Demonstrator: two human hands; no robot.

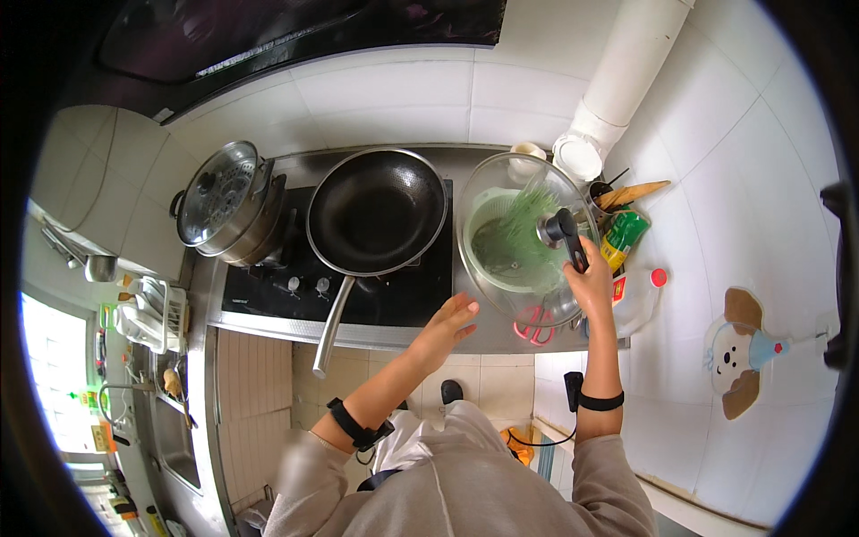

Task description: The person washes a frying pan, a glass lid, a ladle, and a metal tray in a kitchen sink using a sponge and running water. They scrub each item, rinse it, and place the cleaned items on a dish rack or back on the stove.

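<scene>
My right hand (590, 278) grips the black handle of a clear glass lid (493, 285). Through the glass I see a pale green basket (478, 248) with long green vegetable stalks (530, 208) in it. Pink-handled scissors (533, 327) lie on the counter, partly seen through the lid's near edge. My left hand (446, 330) is held over the front edge of the stove with its fingers apart and holds nothing. Left of the lid, a black wok (376, 211) sits on the black gas stove (262, 295), its metal handle pointing towards me.
A lidded steel steamer pot (225, 201) stands at the stove's left. Right of the lid are a utensil holder (602, 201), a green-and-yellow packet (624, 235) and a red-capped plastic bottle (637, 302). A sink (178, 436) and a white dish rack (158, 315) lie far left.
</scene>
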